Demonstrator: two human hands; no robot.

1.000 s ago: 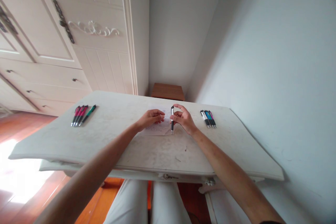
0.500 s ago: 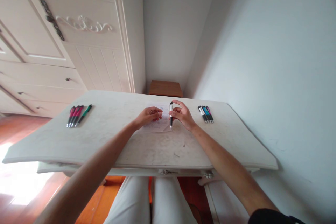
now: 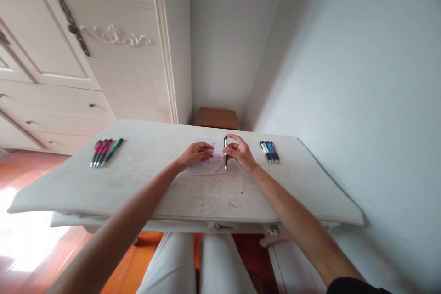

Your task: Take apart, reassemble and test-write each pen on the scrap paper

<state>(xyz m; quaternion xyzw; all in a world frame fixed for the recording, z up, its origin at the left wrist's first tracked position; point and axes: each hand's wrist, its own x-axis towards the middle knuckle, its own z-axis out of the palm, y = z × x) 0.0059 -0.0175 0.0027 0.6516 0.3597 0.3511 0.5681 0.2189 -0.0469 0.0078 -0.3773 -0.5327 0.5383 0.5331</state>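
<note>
My right hand (image 3: 240, 152) pinches a white-and-black pen (image 3: 226, 152) between thumb and fingers, holding it upright with its silver tip down. Just left of it, my left hand (image 3: 196, 155) rests over a sheet of paper (image 3: 217, 165) with handwriting on it. The fingers of that hand are loosely curled, a little apart from the thumb, and nothing shows in them. Part of the paper is hidden beneath both hands.
On the white table (image 3: 138, 183), several pink pens (image 3: 102, 149) and a green pen (image 3: 114, 149) lie at the left. White, blue and purple pens (image 3: 270, 151) lie in a row at the right. A wooden cabinet (image 3: 217, 118) stands beyond; a wall borders the right side.
The view has shifted very slightly. The pen stays upright in my right hand, and both hands keep nearly the same place over the paper.
</note>
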